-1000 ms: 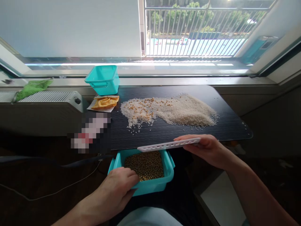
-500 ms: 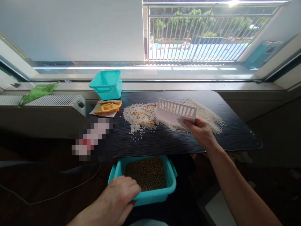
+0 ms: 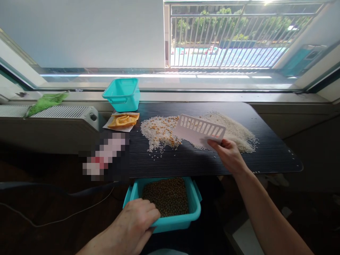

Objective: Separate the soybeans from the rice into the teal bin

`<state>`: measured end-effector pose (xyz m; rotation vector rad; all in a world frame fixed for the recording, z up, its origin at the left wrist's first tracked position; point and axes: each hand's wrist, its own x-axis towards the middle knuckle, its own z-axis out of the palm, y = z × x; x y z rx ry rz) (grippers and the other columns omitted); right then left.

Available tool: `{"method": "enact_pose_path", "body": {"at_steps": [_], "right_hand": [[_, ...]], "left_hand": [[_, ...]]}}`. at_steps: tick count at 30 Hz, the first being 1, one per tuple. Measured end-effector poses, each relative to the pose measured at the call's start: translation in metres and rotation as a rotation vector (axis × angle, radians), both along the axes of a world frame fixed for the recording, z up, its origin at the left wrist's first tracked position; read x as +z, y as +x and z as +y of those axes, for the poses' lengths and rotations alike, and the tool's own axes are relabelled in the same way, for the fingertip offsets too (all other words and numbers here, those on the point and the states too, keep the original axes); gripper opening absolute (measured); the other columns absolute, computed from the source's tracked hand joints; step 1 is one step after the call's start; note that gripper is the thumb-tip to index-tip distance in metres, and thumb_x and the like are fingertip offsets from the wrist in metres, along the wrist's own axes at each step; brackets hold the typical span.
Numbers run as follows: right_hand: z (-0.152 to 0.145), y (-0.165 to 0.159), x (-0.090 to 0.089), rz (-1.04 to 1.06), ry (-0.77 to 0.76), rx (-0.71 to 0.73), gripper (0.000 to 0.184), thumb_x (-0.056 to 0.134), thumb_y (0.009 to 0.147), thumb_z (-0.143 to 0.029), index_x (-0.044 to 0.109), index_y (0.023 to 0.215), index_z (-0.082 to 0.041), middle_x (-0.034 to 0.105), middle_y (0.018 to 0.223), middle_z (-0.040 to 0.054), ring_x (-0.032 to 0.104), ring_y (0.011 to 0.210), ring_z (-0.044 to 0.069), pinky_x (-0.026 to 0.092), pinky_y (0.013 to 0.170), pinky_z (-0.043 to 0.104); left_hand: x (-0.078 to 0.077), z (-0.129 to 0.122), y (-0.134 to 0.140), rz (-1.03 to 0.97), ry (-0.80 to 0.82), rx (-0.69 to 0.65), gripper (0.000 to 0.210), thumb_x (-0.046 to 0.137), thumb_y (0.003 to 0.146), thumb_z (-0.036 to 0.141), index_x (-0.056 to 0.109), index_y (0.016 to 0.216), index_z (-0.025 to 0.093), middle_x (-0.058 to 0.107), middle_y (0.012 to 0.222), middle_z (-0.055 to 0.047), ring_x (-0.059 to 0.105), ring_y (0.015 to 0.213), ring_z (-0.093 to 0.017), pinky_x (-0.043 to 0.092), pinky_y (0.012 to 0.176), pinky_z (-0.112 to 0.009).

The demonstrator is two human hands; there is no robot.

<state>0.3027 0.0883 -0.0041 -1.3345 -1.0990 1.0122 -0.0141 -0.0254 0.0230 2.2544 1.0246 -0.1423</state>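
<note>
My right hand [image 3: 228, 154] pinches the lower right corner of a white slotted plastic scraper [image 3: 190, 134]. The scraper is tilted over white rice grains on the dark tabletop [image 3: 186, 164]. Left of it lies a rice pile [image 3: 154, 136] mixed with yellow-orange kernels or beans. On the right spreads a larger pile of rice [image 3: 235, 129], partly behind the scraper and hand. Below the table's front edge, my left hand [image 3: 138, 219] is closed over the near left rim of a turquoise tub [image 3: 183, 221]. Many small brownish-green round beans [image 3: 170, 198] fill its bottom.
At the table's back left stands another turquoise tub [image 3: 122, 94]. Orange peel-like pieces [image 3: 123, 121] lie on white paper in front of it. A green cloth [image 3: 47, 102] drapes over the radiator [image 3: 66, 115] at left. Behind is a window with a railing [image 3: 223, 42].
The scraper has dipped slightly and shifted a little right with my right hand. My left hand stays on the tub's rim. The whole view has moved slightly.
</note>
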Motion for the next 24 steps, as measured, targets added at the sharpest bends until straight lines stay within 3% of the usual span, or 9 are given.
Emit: {"method": "enact_pose_path", "body": {"at_steps": [5,9,14,24], "right_hand": [[-0.011,0.001,0.003,-0.039,-0.033,0.067,0.036,0.081,0.065,-0.048,0.079,0.09,-0.023,0.077,0.097,0.0043,0.071,0.089,0.025,0.053,0.091,0.045],[-0.013,0.002,0.005,-0.047,-0.017,0.039,0.037,0.08,0.066,-0.049,0.079,0.093,-0.024,0.077,0.099,0.0037,0.071,0.092,0.026,0.051,0.094,0.047],[-0.008,0.0,-0.001,-0.019,-0.018,0.052,0.034,0.08,0.066,-0.047,0.079,0.091,-0.023,0.077,0.097,0.0034,0.071,0.09,0.025,0.054,0.09,0.044],[-0.016,0.001,0.003,-0.033,-0.026,0.074,0.034,0.08,0.066,-0.048,0.079,0.089,-0.023,0.078,0.094,0.0036,0.071,0.085,0.023,0.055,0.087,0.041]], "left_hand": [[-0.001,0.0,0.0,-0.003,0.0,-0.001,0.023,0.049,0.075,0.0,0.056,0.083,0.02,0.065,0.093,-0.004,0.058,0.087,-0.021,0.049,0.086,-0.034],[-0.001,0.001,0.0,0.005,-0.011,-0.013,0.022,0.049,0.077,0.001,0.057,0.084,0.02,0.065,0.095,-0.005,0.059,0.09,-0.022,0.048,0.088,-0.035],[0.001,0.001,0.002,0.017,-0.013,-0.017,0.022,0.049,0.077,0.001,0.057,0.085,0.02,0.065,0.096,-0.005,0.059,0.092,-0.022,0.048,0.088,-0.036],[0.003,0.0,0.002,0.031,-0.004,-0.026,0.022,0.049,0.077,0.0,0.056,0.083,0.02,0.065,0.094,-0.004,0.059,0.091,-0.022,0.048,0.087,-0.036]]}}
